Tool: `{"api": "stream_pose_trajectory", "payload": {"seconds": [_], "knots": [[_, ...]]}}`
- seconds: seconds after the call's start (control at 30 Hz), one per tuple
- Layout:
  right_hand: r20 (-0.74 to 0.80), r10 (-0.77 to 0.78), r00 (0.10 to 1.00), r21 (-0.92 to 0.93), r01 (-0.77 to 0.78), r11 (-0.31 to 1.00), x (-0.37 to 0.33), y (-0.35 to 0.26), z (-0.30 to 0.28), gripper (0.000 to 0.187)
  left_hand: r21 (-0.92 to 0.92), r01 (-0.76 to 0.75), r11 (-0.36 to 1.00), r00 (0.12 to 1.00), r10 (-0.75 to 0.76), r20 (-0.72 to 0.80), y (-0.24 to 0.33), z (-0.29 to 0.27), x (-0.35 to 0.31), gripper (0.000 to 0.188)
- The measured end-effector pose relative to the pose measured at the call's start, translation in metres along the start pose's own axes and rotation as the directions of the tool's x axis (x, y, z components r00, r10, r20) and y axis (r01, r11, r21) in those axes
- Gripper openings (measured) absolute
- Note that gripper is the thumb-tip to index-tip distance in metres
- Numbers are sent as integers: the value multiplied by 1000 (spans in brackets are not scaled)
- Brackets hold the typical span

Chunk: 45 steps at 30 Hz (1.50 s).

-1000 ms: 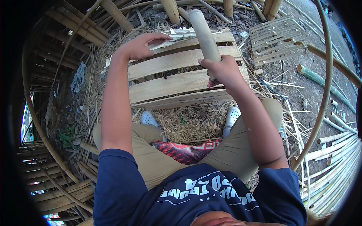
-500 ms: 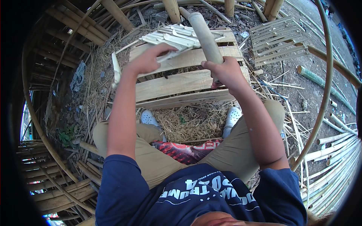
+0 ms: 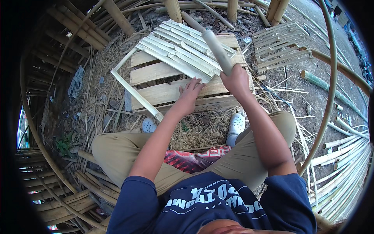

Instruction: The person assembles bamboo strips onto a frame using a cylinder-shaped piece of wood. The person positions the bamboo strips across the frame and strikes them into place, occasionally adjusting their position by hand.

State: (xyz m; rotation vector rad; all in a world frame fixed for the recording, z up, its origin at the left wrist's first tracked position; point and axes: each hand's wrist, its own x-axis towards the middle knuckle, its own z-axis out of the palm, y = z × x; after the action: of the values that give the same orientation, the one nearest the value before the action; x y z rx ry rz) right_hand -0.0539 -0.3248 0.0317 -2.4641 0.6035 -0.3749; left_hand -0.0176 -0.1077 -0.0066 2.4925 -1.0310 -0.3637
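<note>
My right hand (image 3: 236,82) is wrapped round a thick, pale bamboo stick (image 3: 215,47), which points up and away from me over the right part of a slatted panel. This panel (image 3: 176,52) is made of split bamboo strips and lies slantwise on a low slatted wooden platform (image 3: 152,74). Two long strips at its left side form a corner, and the longer one (image 3: 134,94) reaches down past the platform's left edge. My left hand (image 3: 189,95) holds nothing, its fingers spread at the panel's near corner and over the platform boards.
Another slatted bamboo panel (image 3: 278,46) lies on the ground at the right. Beyond it are a green bamboo pole (image 3: 331,93) and a stack of poles (image 3: 346,163). A bent bamboo pole (image 3: 334,78) arches along the right. Dry shavings (image 3: 194,130) cover the ground between my feet.
The panel, tilted and bunched at the far side before, now lies spread flat across the platform. My left hand has come nearer and right, fingers opened. The stick has tipped lower in my right hand.
</note>
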Motion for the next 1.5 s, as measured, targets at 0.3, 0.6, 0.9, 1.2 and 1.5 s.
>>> {"api": "stream_pose_trajectory", "payload": {"seconds": [0.3,0.6,0.9,1.2,1.5], "knots": [[137,-331,934,310,277,910,-41,-22,48,56,-589,-186,786,922,-67,-381,-30,5,5,53],[57,-558,828,280,523,805,-35,-33,11,63,-384,290,877,673,-472,-570,-43,-11,1,67],[-250,-120,961,584,248,773,-4,-5,-125,43,-143,613,777,744,-628,-228,-60,-30,-1,78],[-130,624,770,755,-331,566,-104,246,-118,33,-129,390,912,829,-408,-383,-29,-54,13,76],[-212,965,154,621,-742,255,-284,433,22,31,-142,-569,810,777,474,-414,244,-11,68,62]]}}
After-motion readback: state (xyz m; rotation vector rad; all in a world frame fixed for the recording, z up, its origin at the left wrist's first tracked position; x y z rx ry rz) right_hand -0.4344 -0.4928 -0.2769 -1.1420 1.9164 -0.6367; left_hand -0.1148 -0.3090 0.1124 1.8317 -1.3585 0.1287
